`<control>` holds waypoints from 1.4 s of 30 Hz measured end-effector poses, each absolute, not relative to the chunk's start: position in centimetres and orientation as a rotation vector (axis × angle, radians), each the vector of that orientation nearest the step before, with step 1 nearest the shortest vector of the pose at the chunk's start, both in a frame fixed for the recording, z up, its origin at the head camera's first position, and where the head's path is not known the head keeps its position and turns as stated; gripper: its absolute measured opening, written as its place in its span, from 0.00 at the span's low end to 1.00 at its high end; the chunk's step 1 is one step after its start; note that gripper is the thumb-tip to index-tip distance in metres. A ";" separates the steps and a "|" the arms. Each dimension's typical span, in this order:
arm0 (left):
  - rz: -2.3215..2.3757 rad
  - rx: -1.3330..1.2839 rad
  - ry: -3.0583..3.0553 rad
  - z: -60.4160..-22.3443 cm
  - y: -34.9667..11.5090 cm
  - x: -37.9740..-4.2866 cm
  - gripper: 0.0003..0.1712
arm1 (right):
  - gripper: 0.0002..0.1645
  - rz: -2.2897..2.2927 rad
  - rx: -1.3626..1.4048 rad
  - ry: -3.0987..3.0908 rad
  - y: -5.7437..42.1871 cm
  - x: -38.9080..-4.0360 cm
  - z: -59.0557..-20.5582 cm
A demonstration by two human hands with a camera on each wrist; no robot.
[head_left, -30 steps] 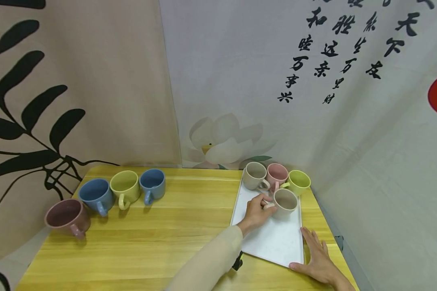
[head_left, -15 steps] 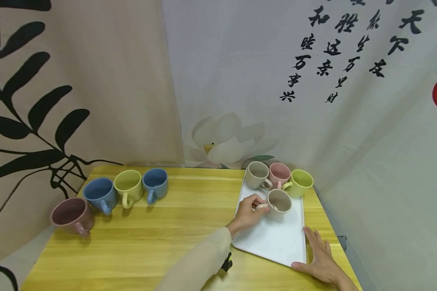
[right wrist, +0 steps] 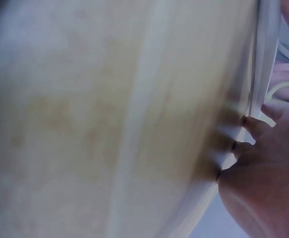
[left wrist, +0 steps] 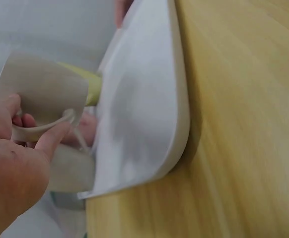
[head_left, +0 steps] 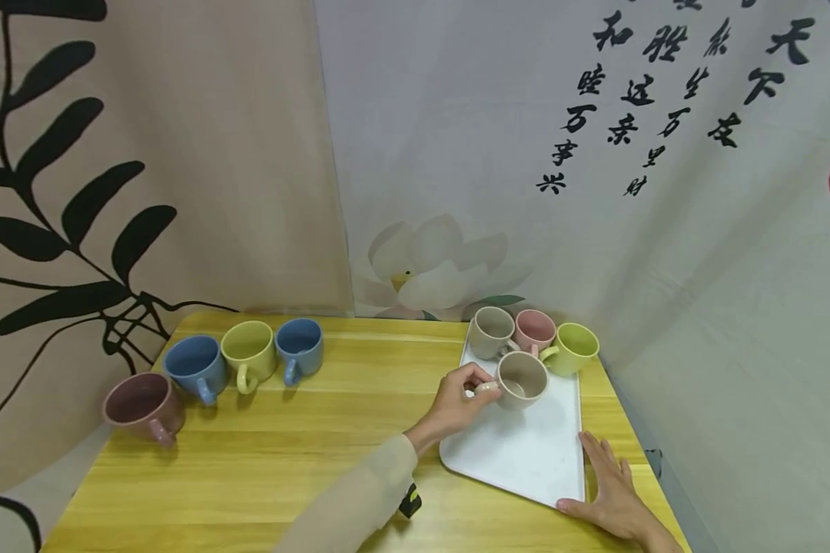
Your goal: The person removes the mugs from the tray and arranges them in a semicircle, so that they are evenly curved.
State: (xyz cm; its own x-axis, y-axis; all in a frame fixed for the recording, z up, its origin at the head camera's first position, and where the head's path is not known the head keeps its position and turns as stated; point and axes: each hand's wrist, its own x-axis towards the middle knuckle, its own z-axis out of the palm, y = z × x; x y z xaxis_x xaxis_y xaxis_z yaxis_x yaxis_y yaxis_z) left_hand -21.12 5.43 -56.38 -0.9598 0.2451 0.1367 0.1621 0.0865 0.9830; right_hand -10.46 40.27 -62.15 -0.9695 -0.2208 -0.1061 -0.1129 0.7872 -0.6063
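By its handle, my left hand grips a light grey-beige mug. In the left wrist view this mug looks raised off the white tray. Behind it, at the tray's far end, another grey-beige mug, a pink mug and a yellow-green mug stand close together. My right hand rests with spread, fairly straight fingers at the tray's near right edge. In the right wrist view the fingers lie beside the tray's rim, partly blurred.
On the table's left side stand a purplish-pink mug, a blue mug, a yellow mug and another blue mug. The wooden table meets a printed cloth backdrop at its far edge.
The left hand has drawn the grey-beige mug a little leftward and slightly back up over the tray. The right hand keeps its place at the tray's edge. The view has shifted slightly.
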 end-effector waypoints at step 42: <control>2.224 -0.144 2.404 -56.8 -14.7 -16.4 0.12 | 0.80 -0.879 -0.231 2.774 40.1 -10.6 -61.9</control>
